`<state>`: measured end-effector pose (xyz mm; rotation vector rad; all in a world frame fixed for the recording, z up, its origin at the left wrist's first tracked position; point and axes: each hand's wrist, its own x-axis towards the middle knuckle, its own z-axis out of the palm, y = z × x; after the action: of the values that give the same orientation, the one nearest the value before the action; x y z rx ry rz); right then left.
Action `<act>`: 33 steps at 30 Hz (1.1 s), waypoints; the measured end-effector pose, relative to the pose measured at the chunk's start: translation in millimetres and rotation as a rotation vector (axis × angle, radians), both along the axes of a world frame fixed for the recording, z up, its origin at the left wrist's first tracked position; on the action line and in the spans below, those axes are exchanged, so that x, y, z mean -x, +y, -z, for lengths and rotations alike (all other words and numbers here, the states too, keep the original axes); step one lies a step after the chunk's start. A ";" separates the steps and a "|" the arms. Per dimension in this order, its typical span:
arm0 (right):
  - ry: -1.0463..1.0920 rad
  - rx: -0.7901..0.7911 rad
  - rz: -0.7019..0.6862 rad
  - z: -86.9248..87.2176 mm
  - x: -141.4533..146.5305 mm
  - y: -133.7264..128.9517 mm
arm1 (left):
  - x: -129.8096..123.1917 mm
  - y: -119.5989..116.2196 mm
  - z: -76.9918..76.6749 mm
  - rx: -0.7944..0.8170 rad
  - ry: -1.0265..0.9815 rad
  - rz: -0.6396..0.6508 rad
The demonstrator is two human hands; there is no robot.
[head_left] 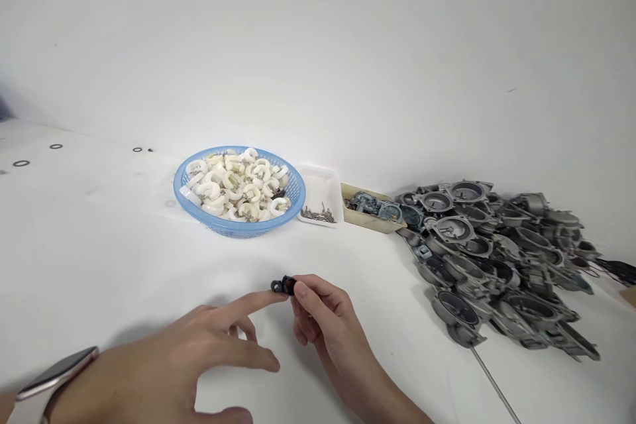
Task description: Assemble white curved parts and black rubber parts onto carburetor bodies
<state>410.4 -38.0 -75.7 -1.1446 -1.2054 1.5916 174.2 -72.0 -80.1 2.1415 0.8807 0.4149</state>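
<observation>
A small black part [283, 286] is over the tabletop [124, 252] between our hands, its long axis running roughly left to right. Our right hand [328, 321] is nearer, pinching its right end between thumb and forefinger; our left hand [206, 338] is spread, index fingertip at its lower edge, contact hard to tell. Beyond stands our blue basket [238, 232], and rightward our heap of metal housings [504, 248]

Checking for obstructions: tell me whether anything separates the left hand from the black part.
Nothing visible does; the left hand has its index fingertip at the black part, which the right hand holds.
</observation>
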 end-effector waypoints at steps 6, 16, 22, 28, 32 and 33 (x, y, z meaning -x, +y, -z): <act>-0.008 0.021 -0.036 0.9 -0.7 2.4 | -0.2 -1.6 3.4 -0.062 -0.057 -0.038; -0.099 -0.020 -0.187 0.2 -3.7 3.7 | 2.4 -3.1 6.4 -0.169 -0.212 -0.199; -0.112 -0.023 -0.234 -1.5 -2.5 3.0 | 7.5 -4.2 16.0 -0.063 -0.364 -0.224; -0.095 0.004 -0.256 -3.0 -1.7 0.6 | 8.2 -3.5 10.4 0.077 -0.439 -0.215; -0.080 0.024 -0.262 -4.0 -1.5 -0.9 | 8.1 -0.6 9.0 0.140 -0.528 -0.168; -0.077 0.032 -0.264 -4.3 -1.5 -1.1 | 8.2 0.3 9.3 0.155 -0.552 -0.154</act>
<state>411.9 -39.1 -71.4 -1.1115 -1.4343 1.7799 166.0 -71.6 -89.4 1.6916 0.7270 0.9304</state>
